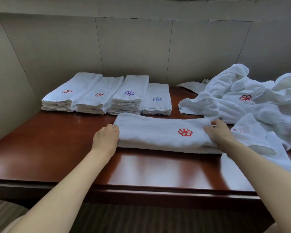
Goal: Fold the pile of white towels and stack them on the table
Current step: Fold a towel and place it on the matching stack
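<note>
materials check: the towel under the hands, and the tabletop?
Towel being folded: looks like white cotton terry, matte with a fuzzy looped pile, and a red stitched flower logo. Table: reddish-brown wood or wood veneer, can't tell which, with glossy lacquer that shows bright light reflections.

- Left hand (106, 137): bare, no ring or glove visible; the knuckles and back of the hand face the camera.
- Left forearm (69, 180): bare from wrist to the lower edge of the view, with no sleeve, watch or bracelet.
- Right hand (219, 132): bare, no ring or glove visible.
- Right forearm (262, 180): bare along its whole visible length, with no sleeve, cuff or wristband.
</note>
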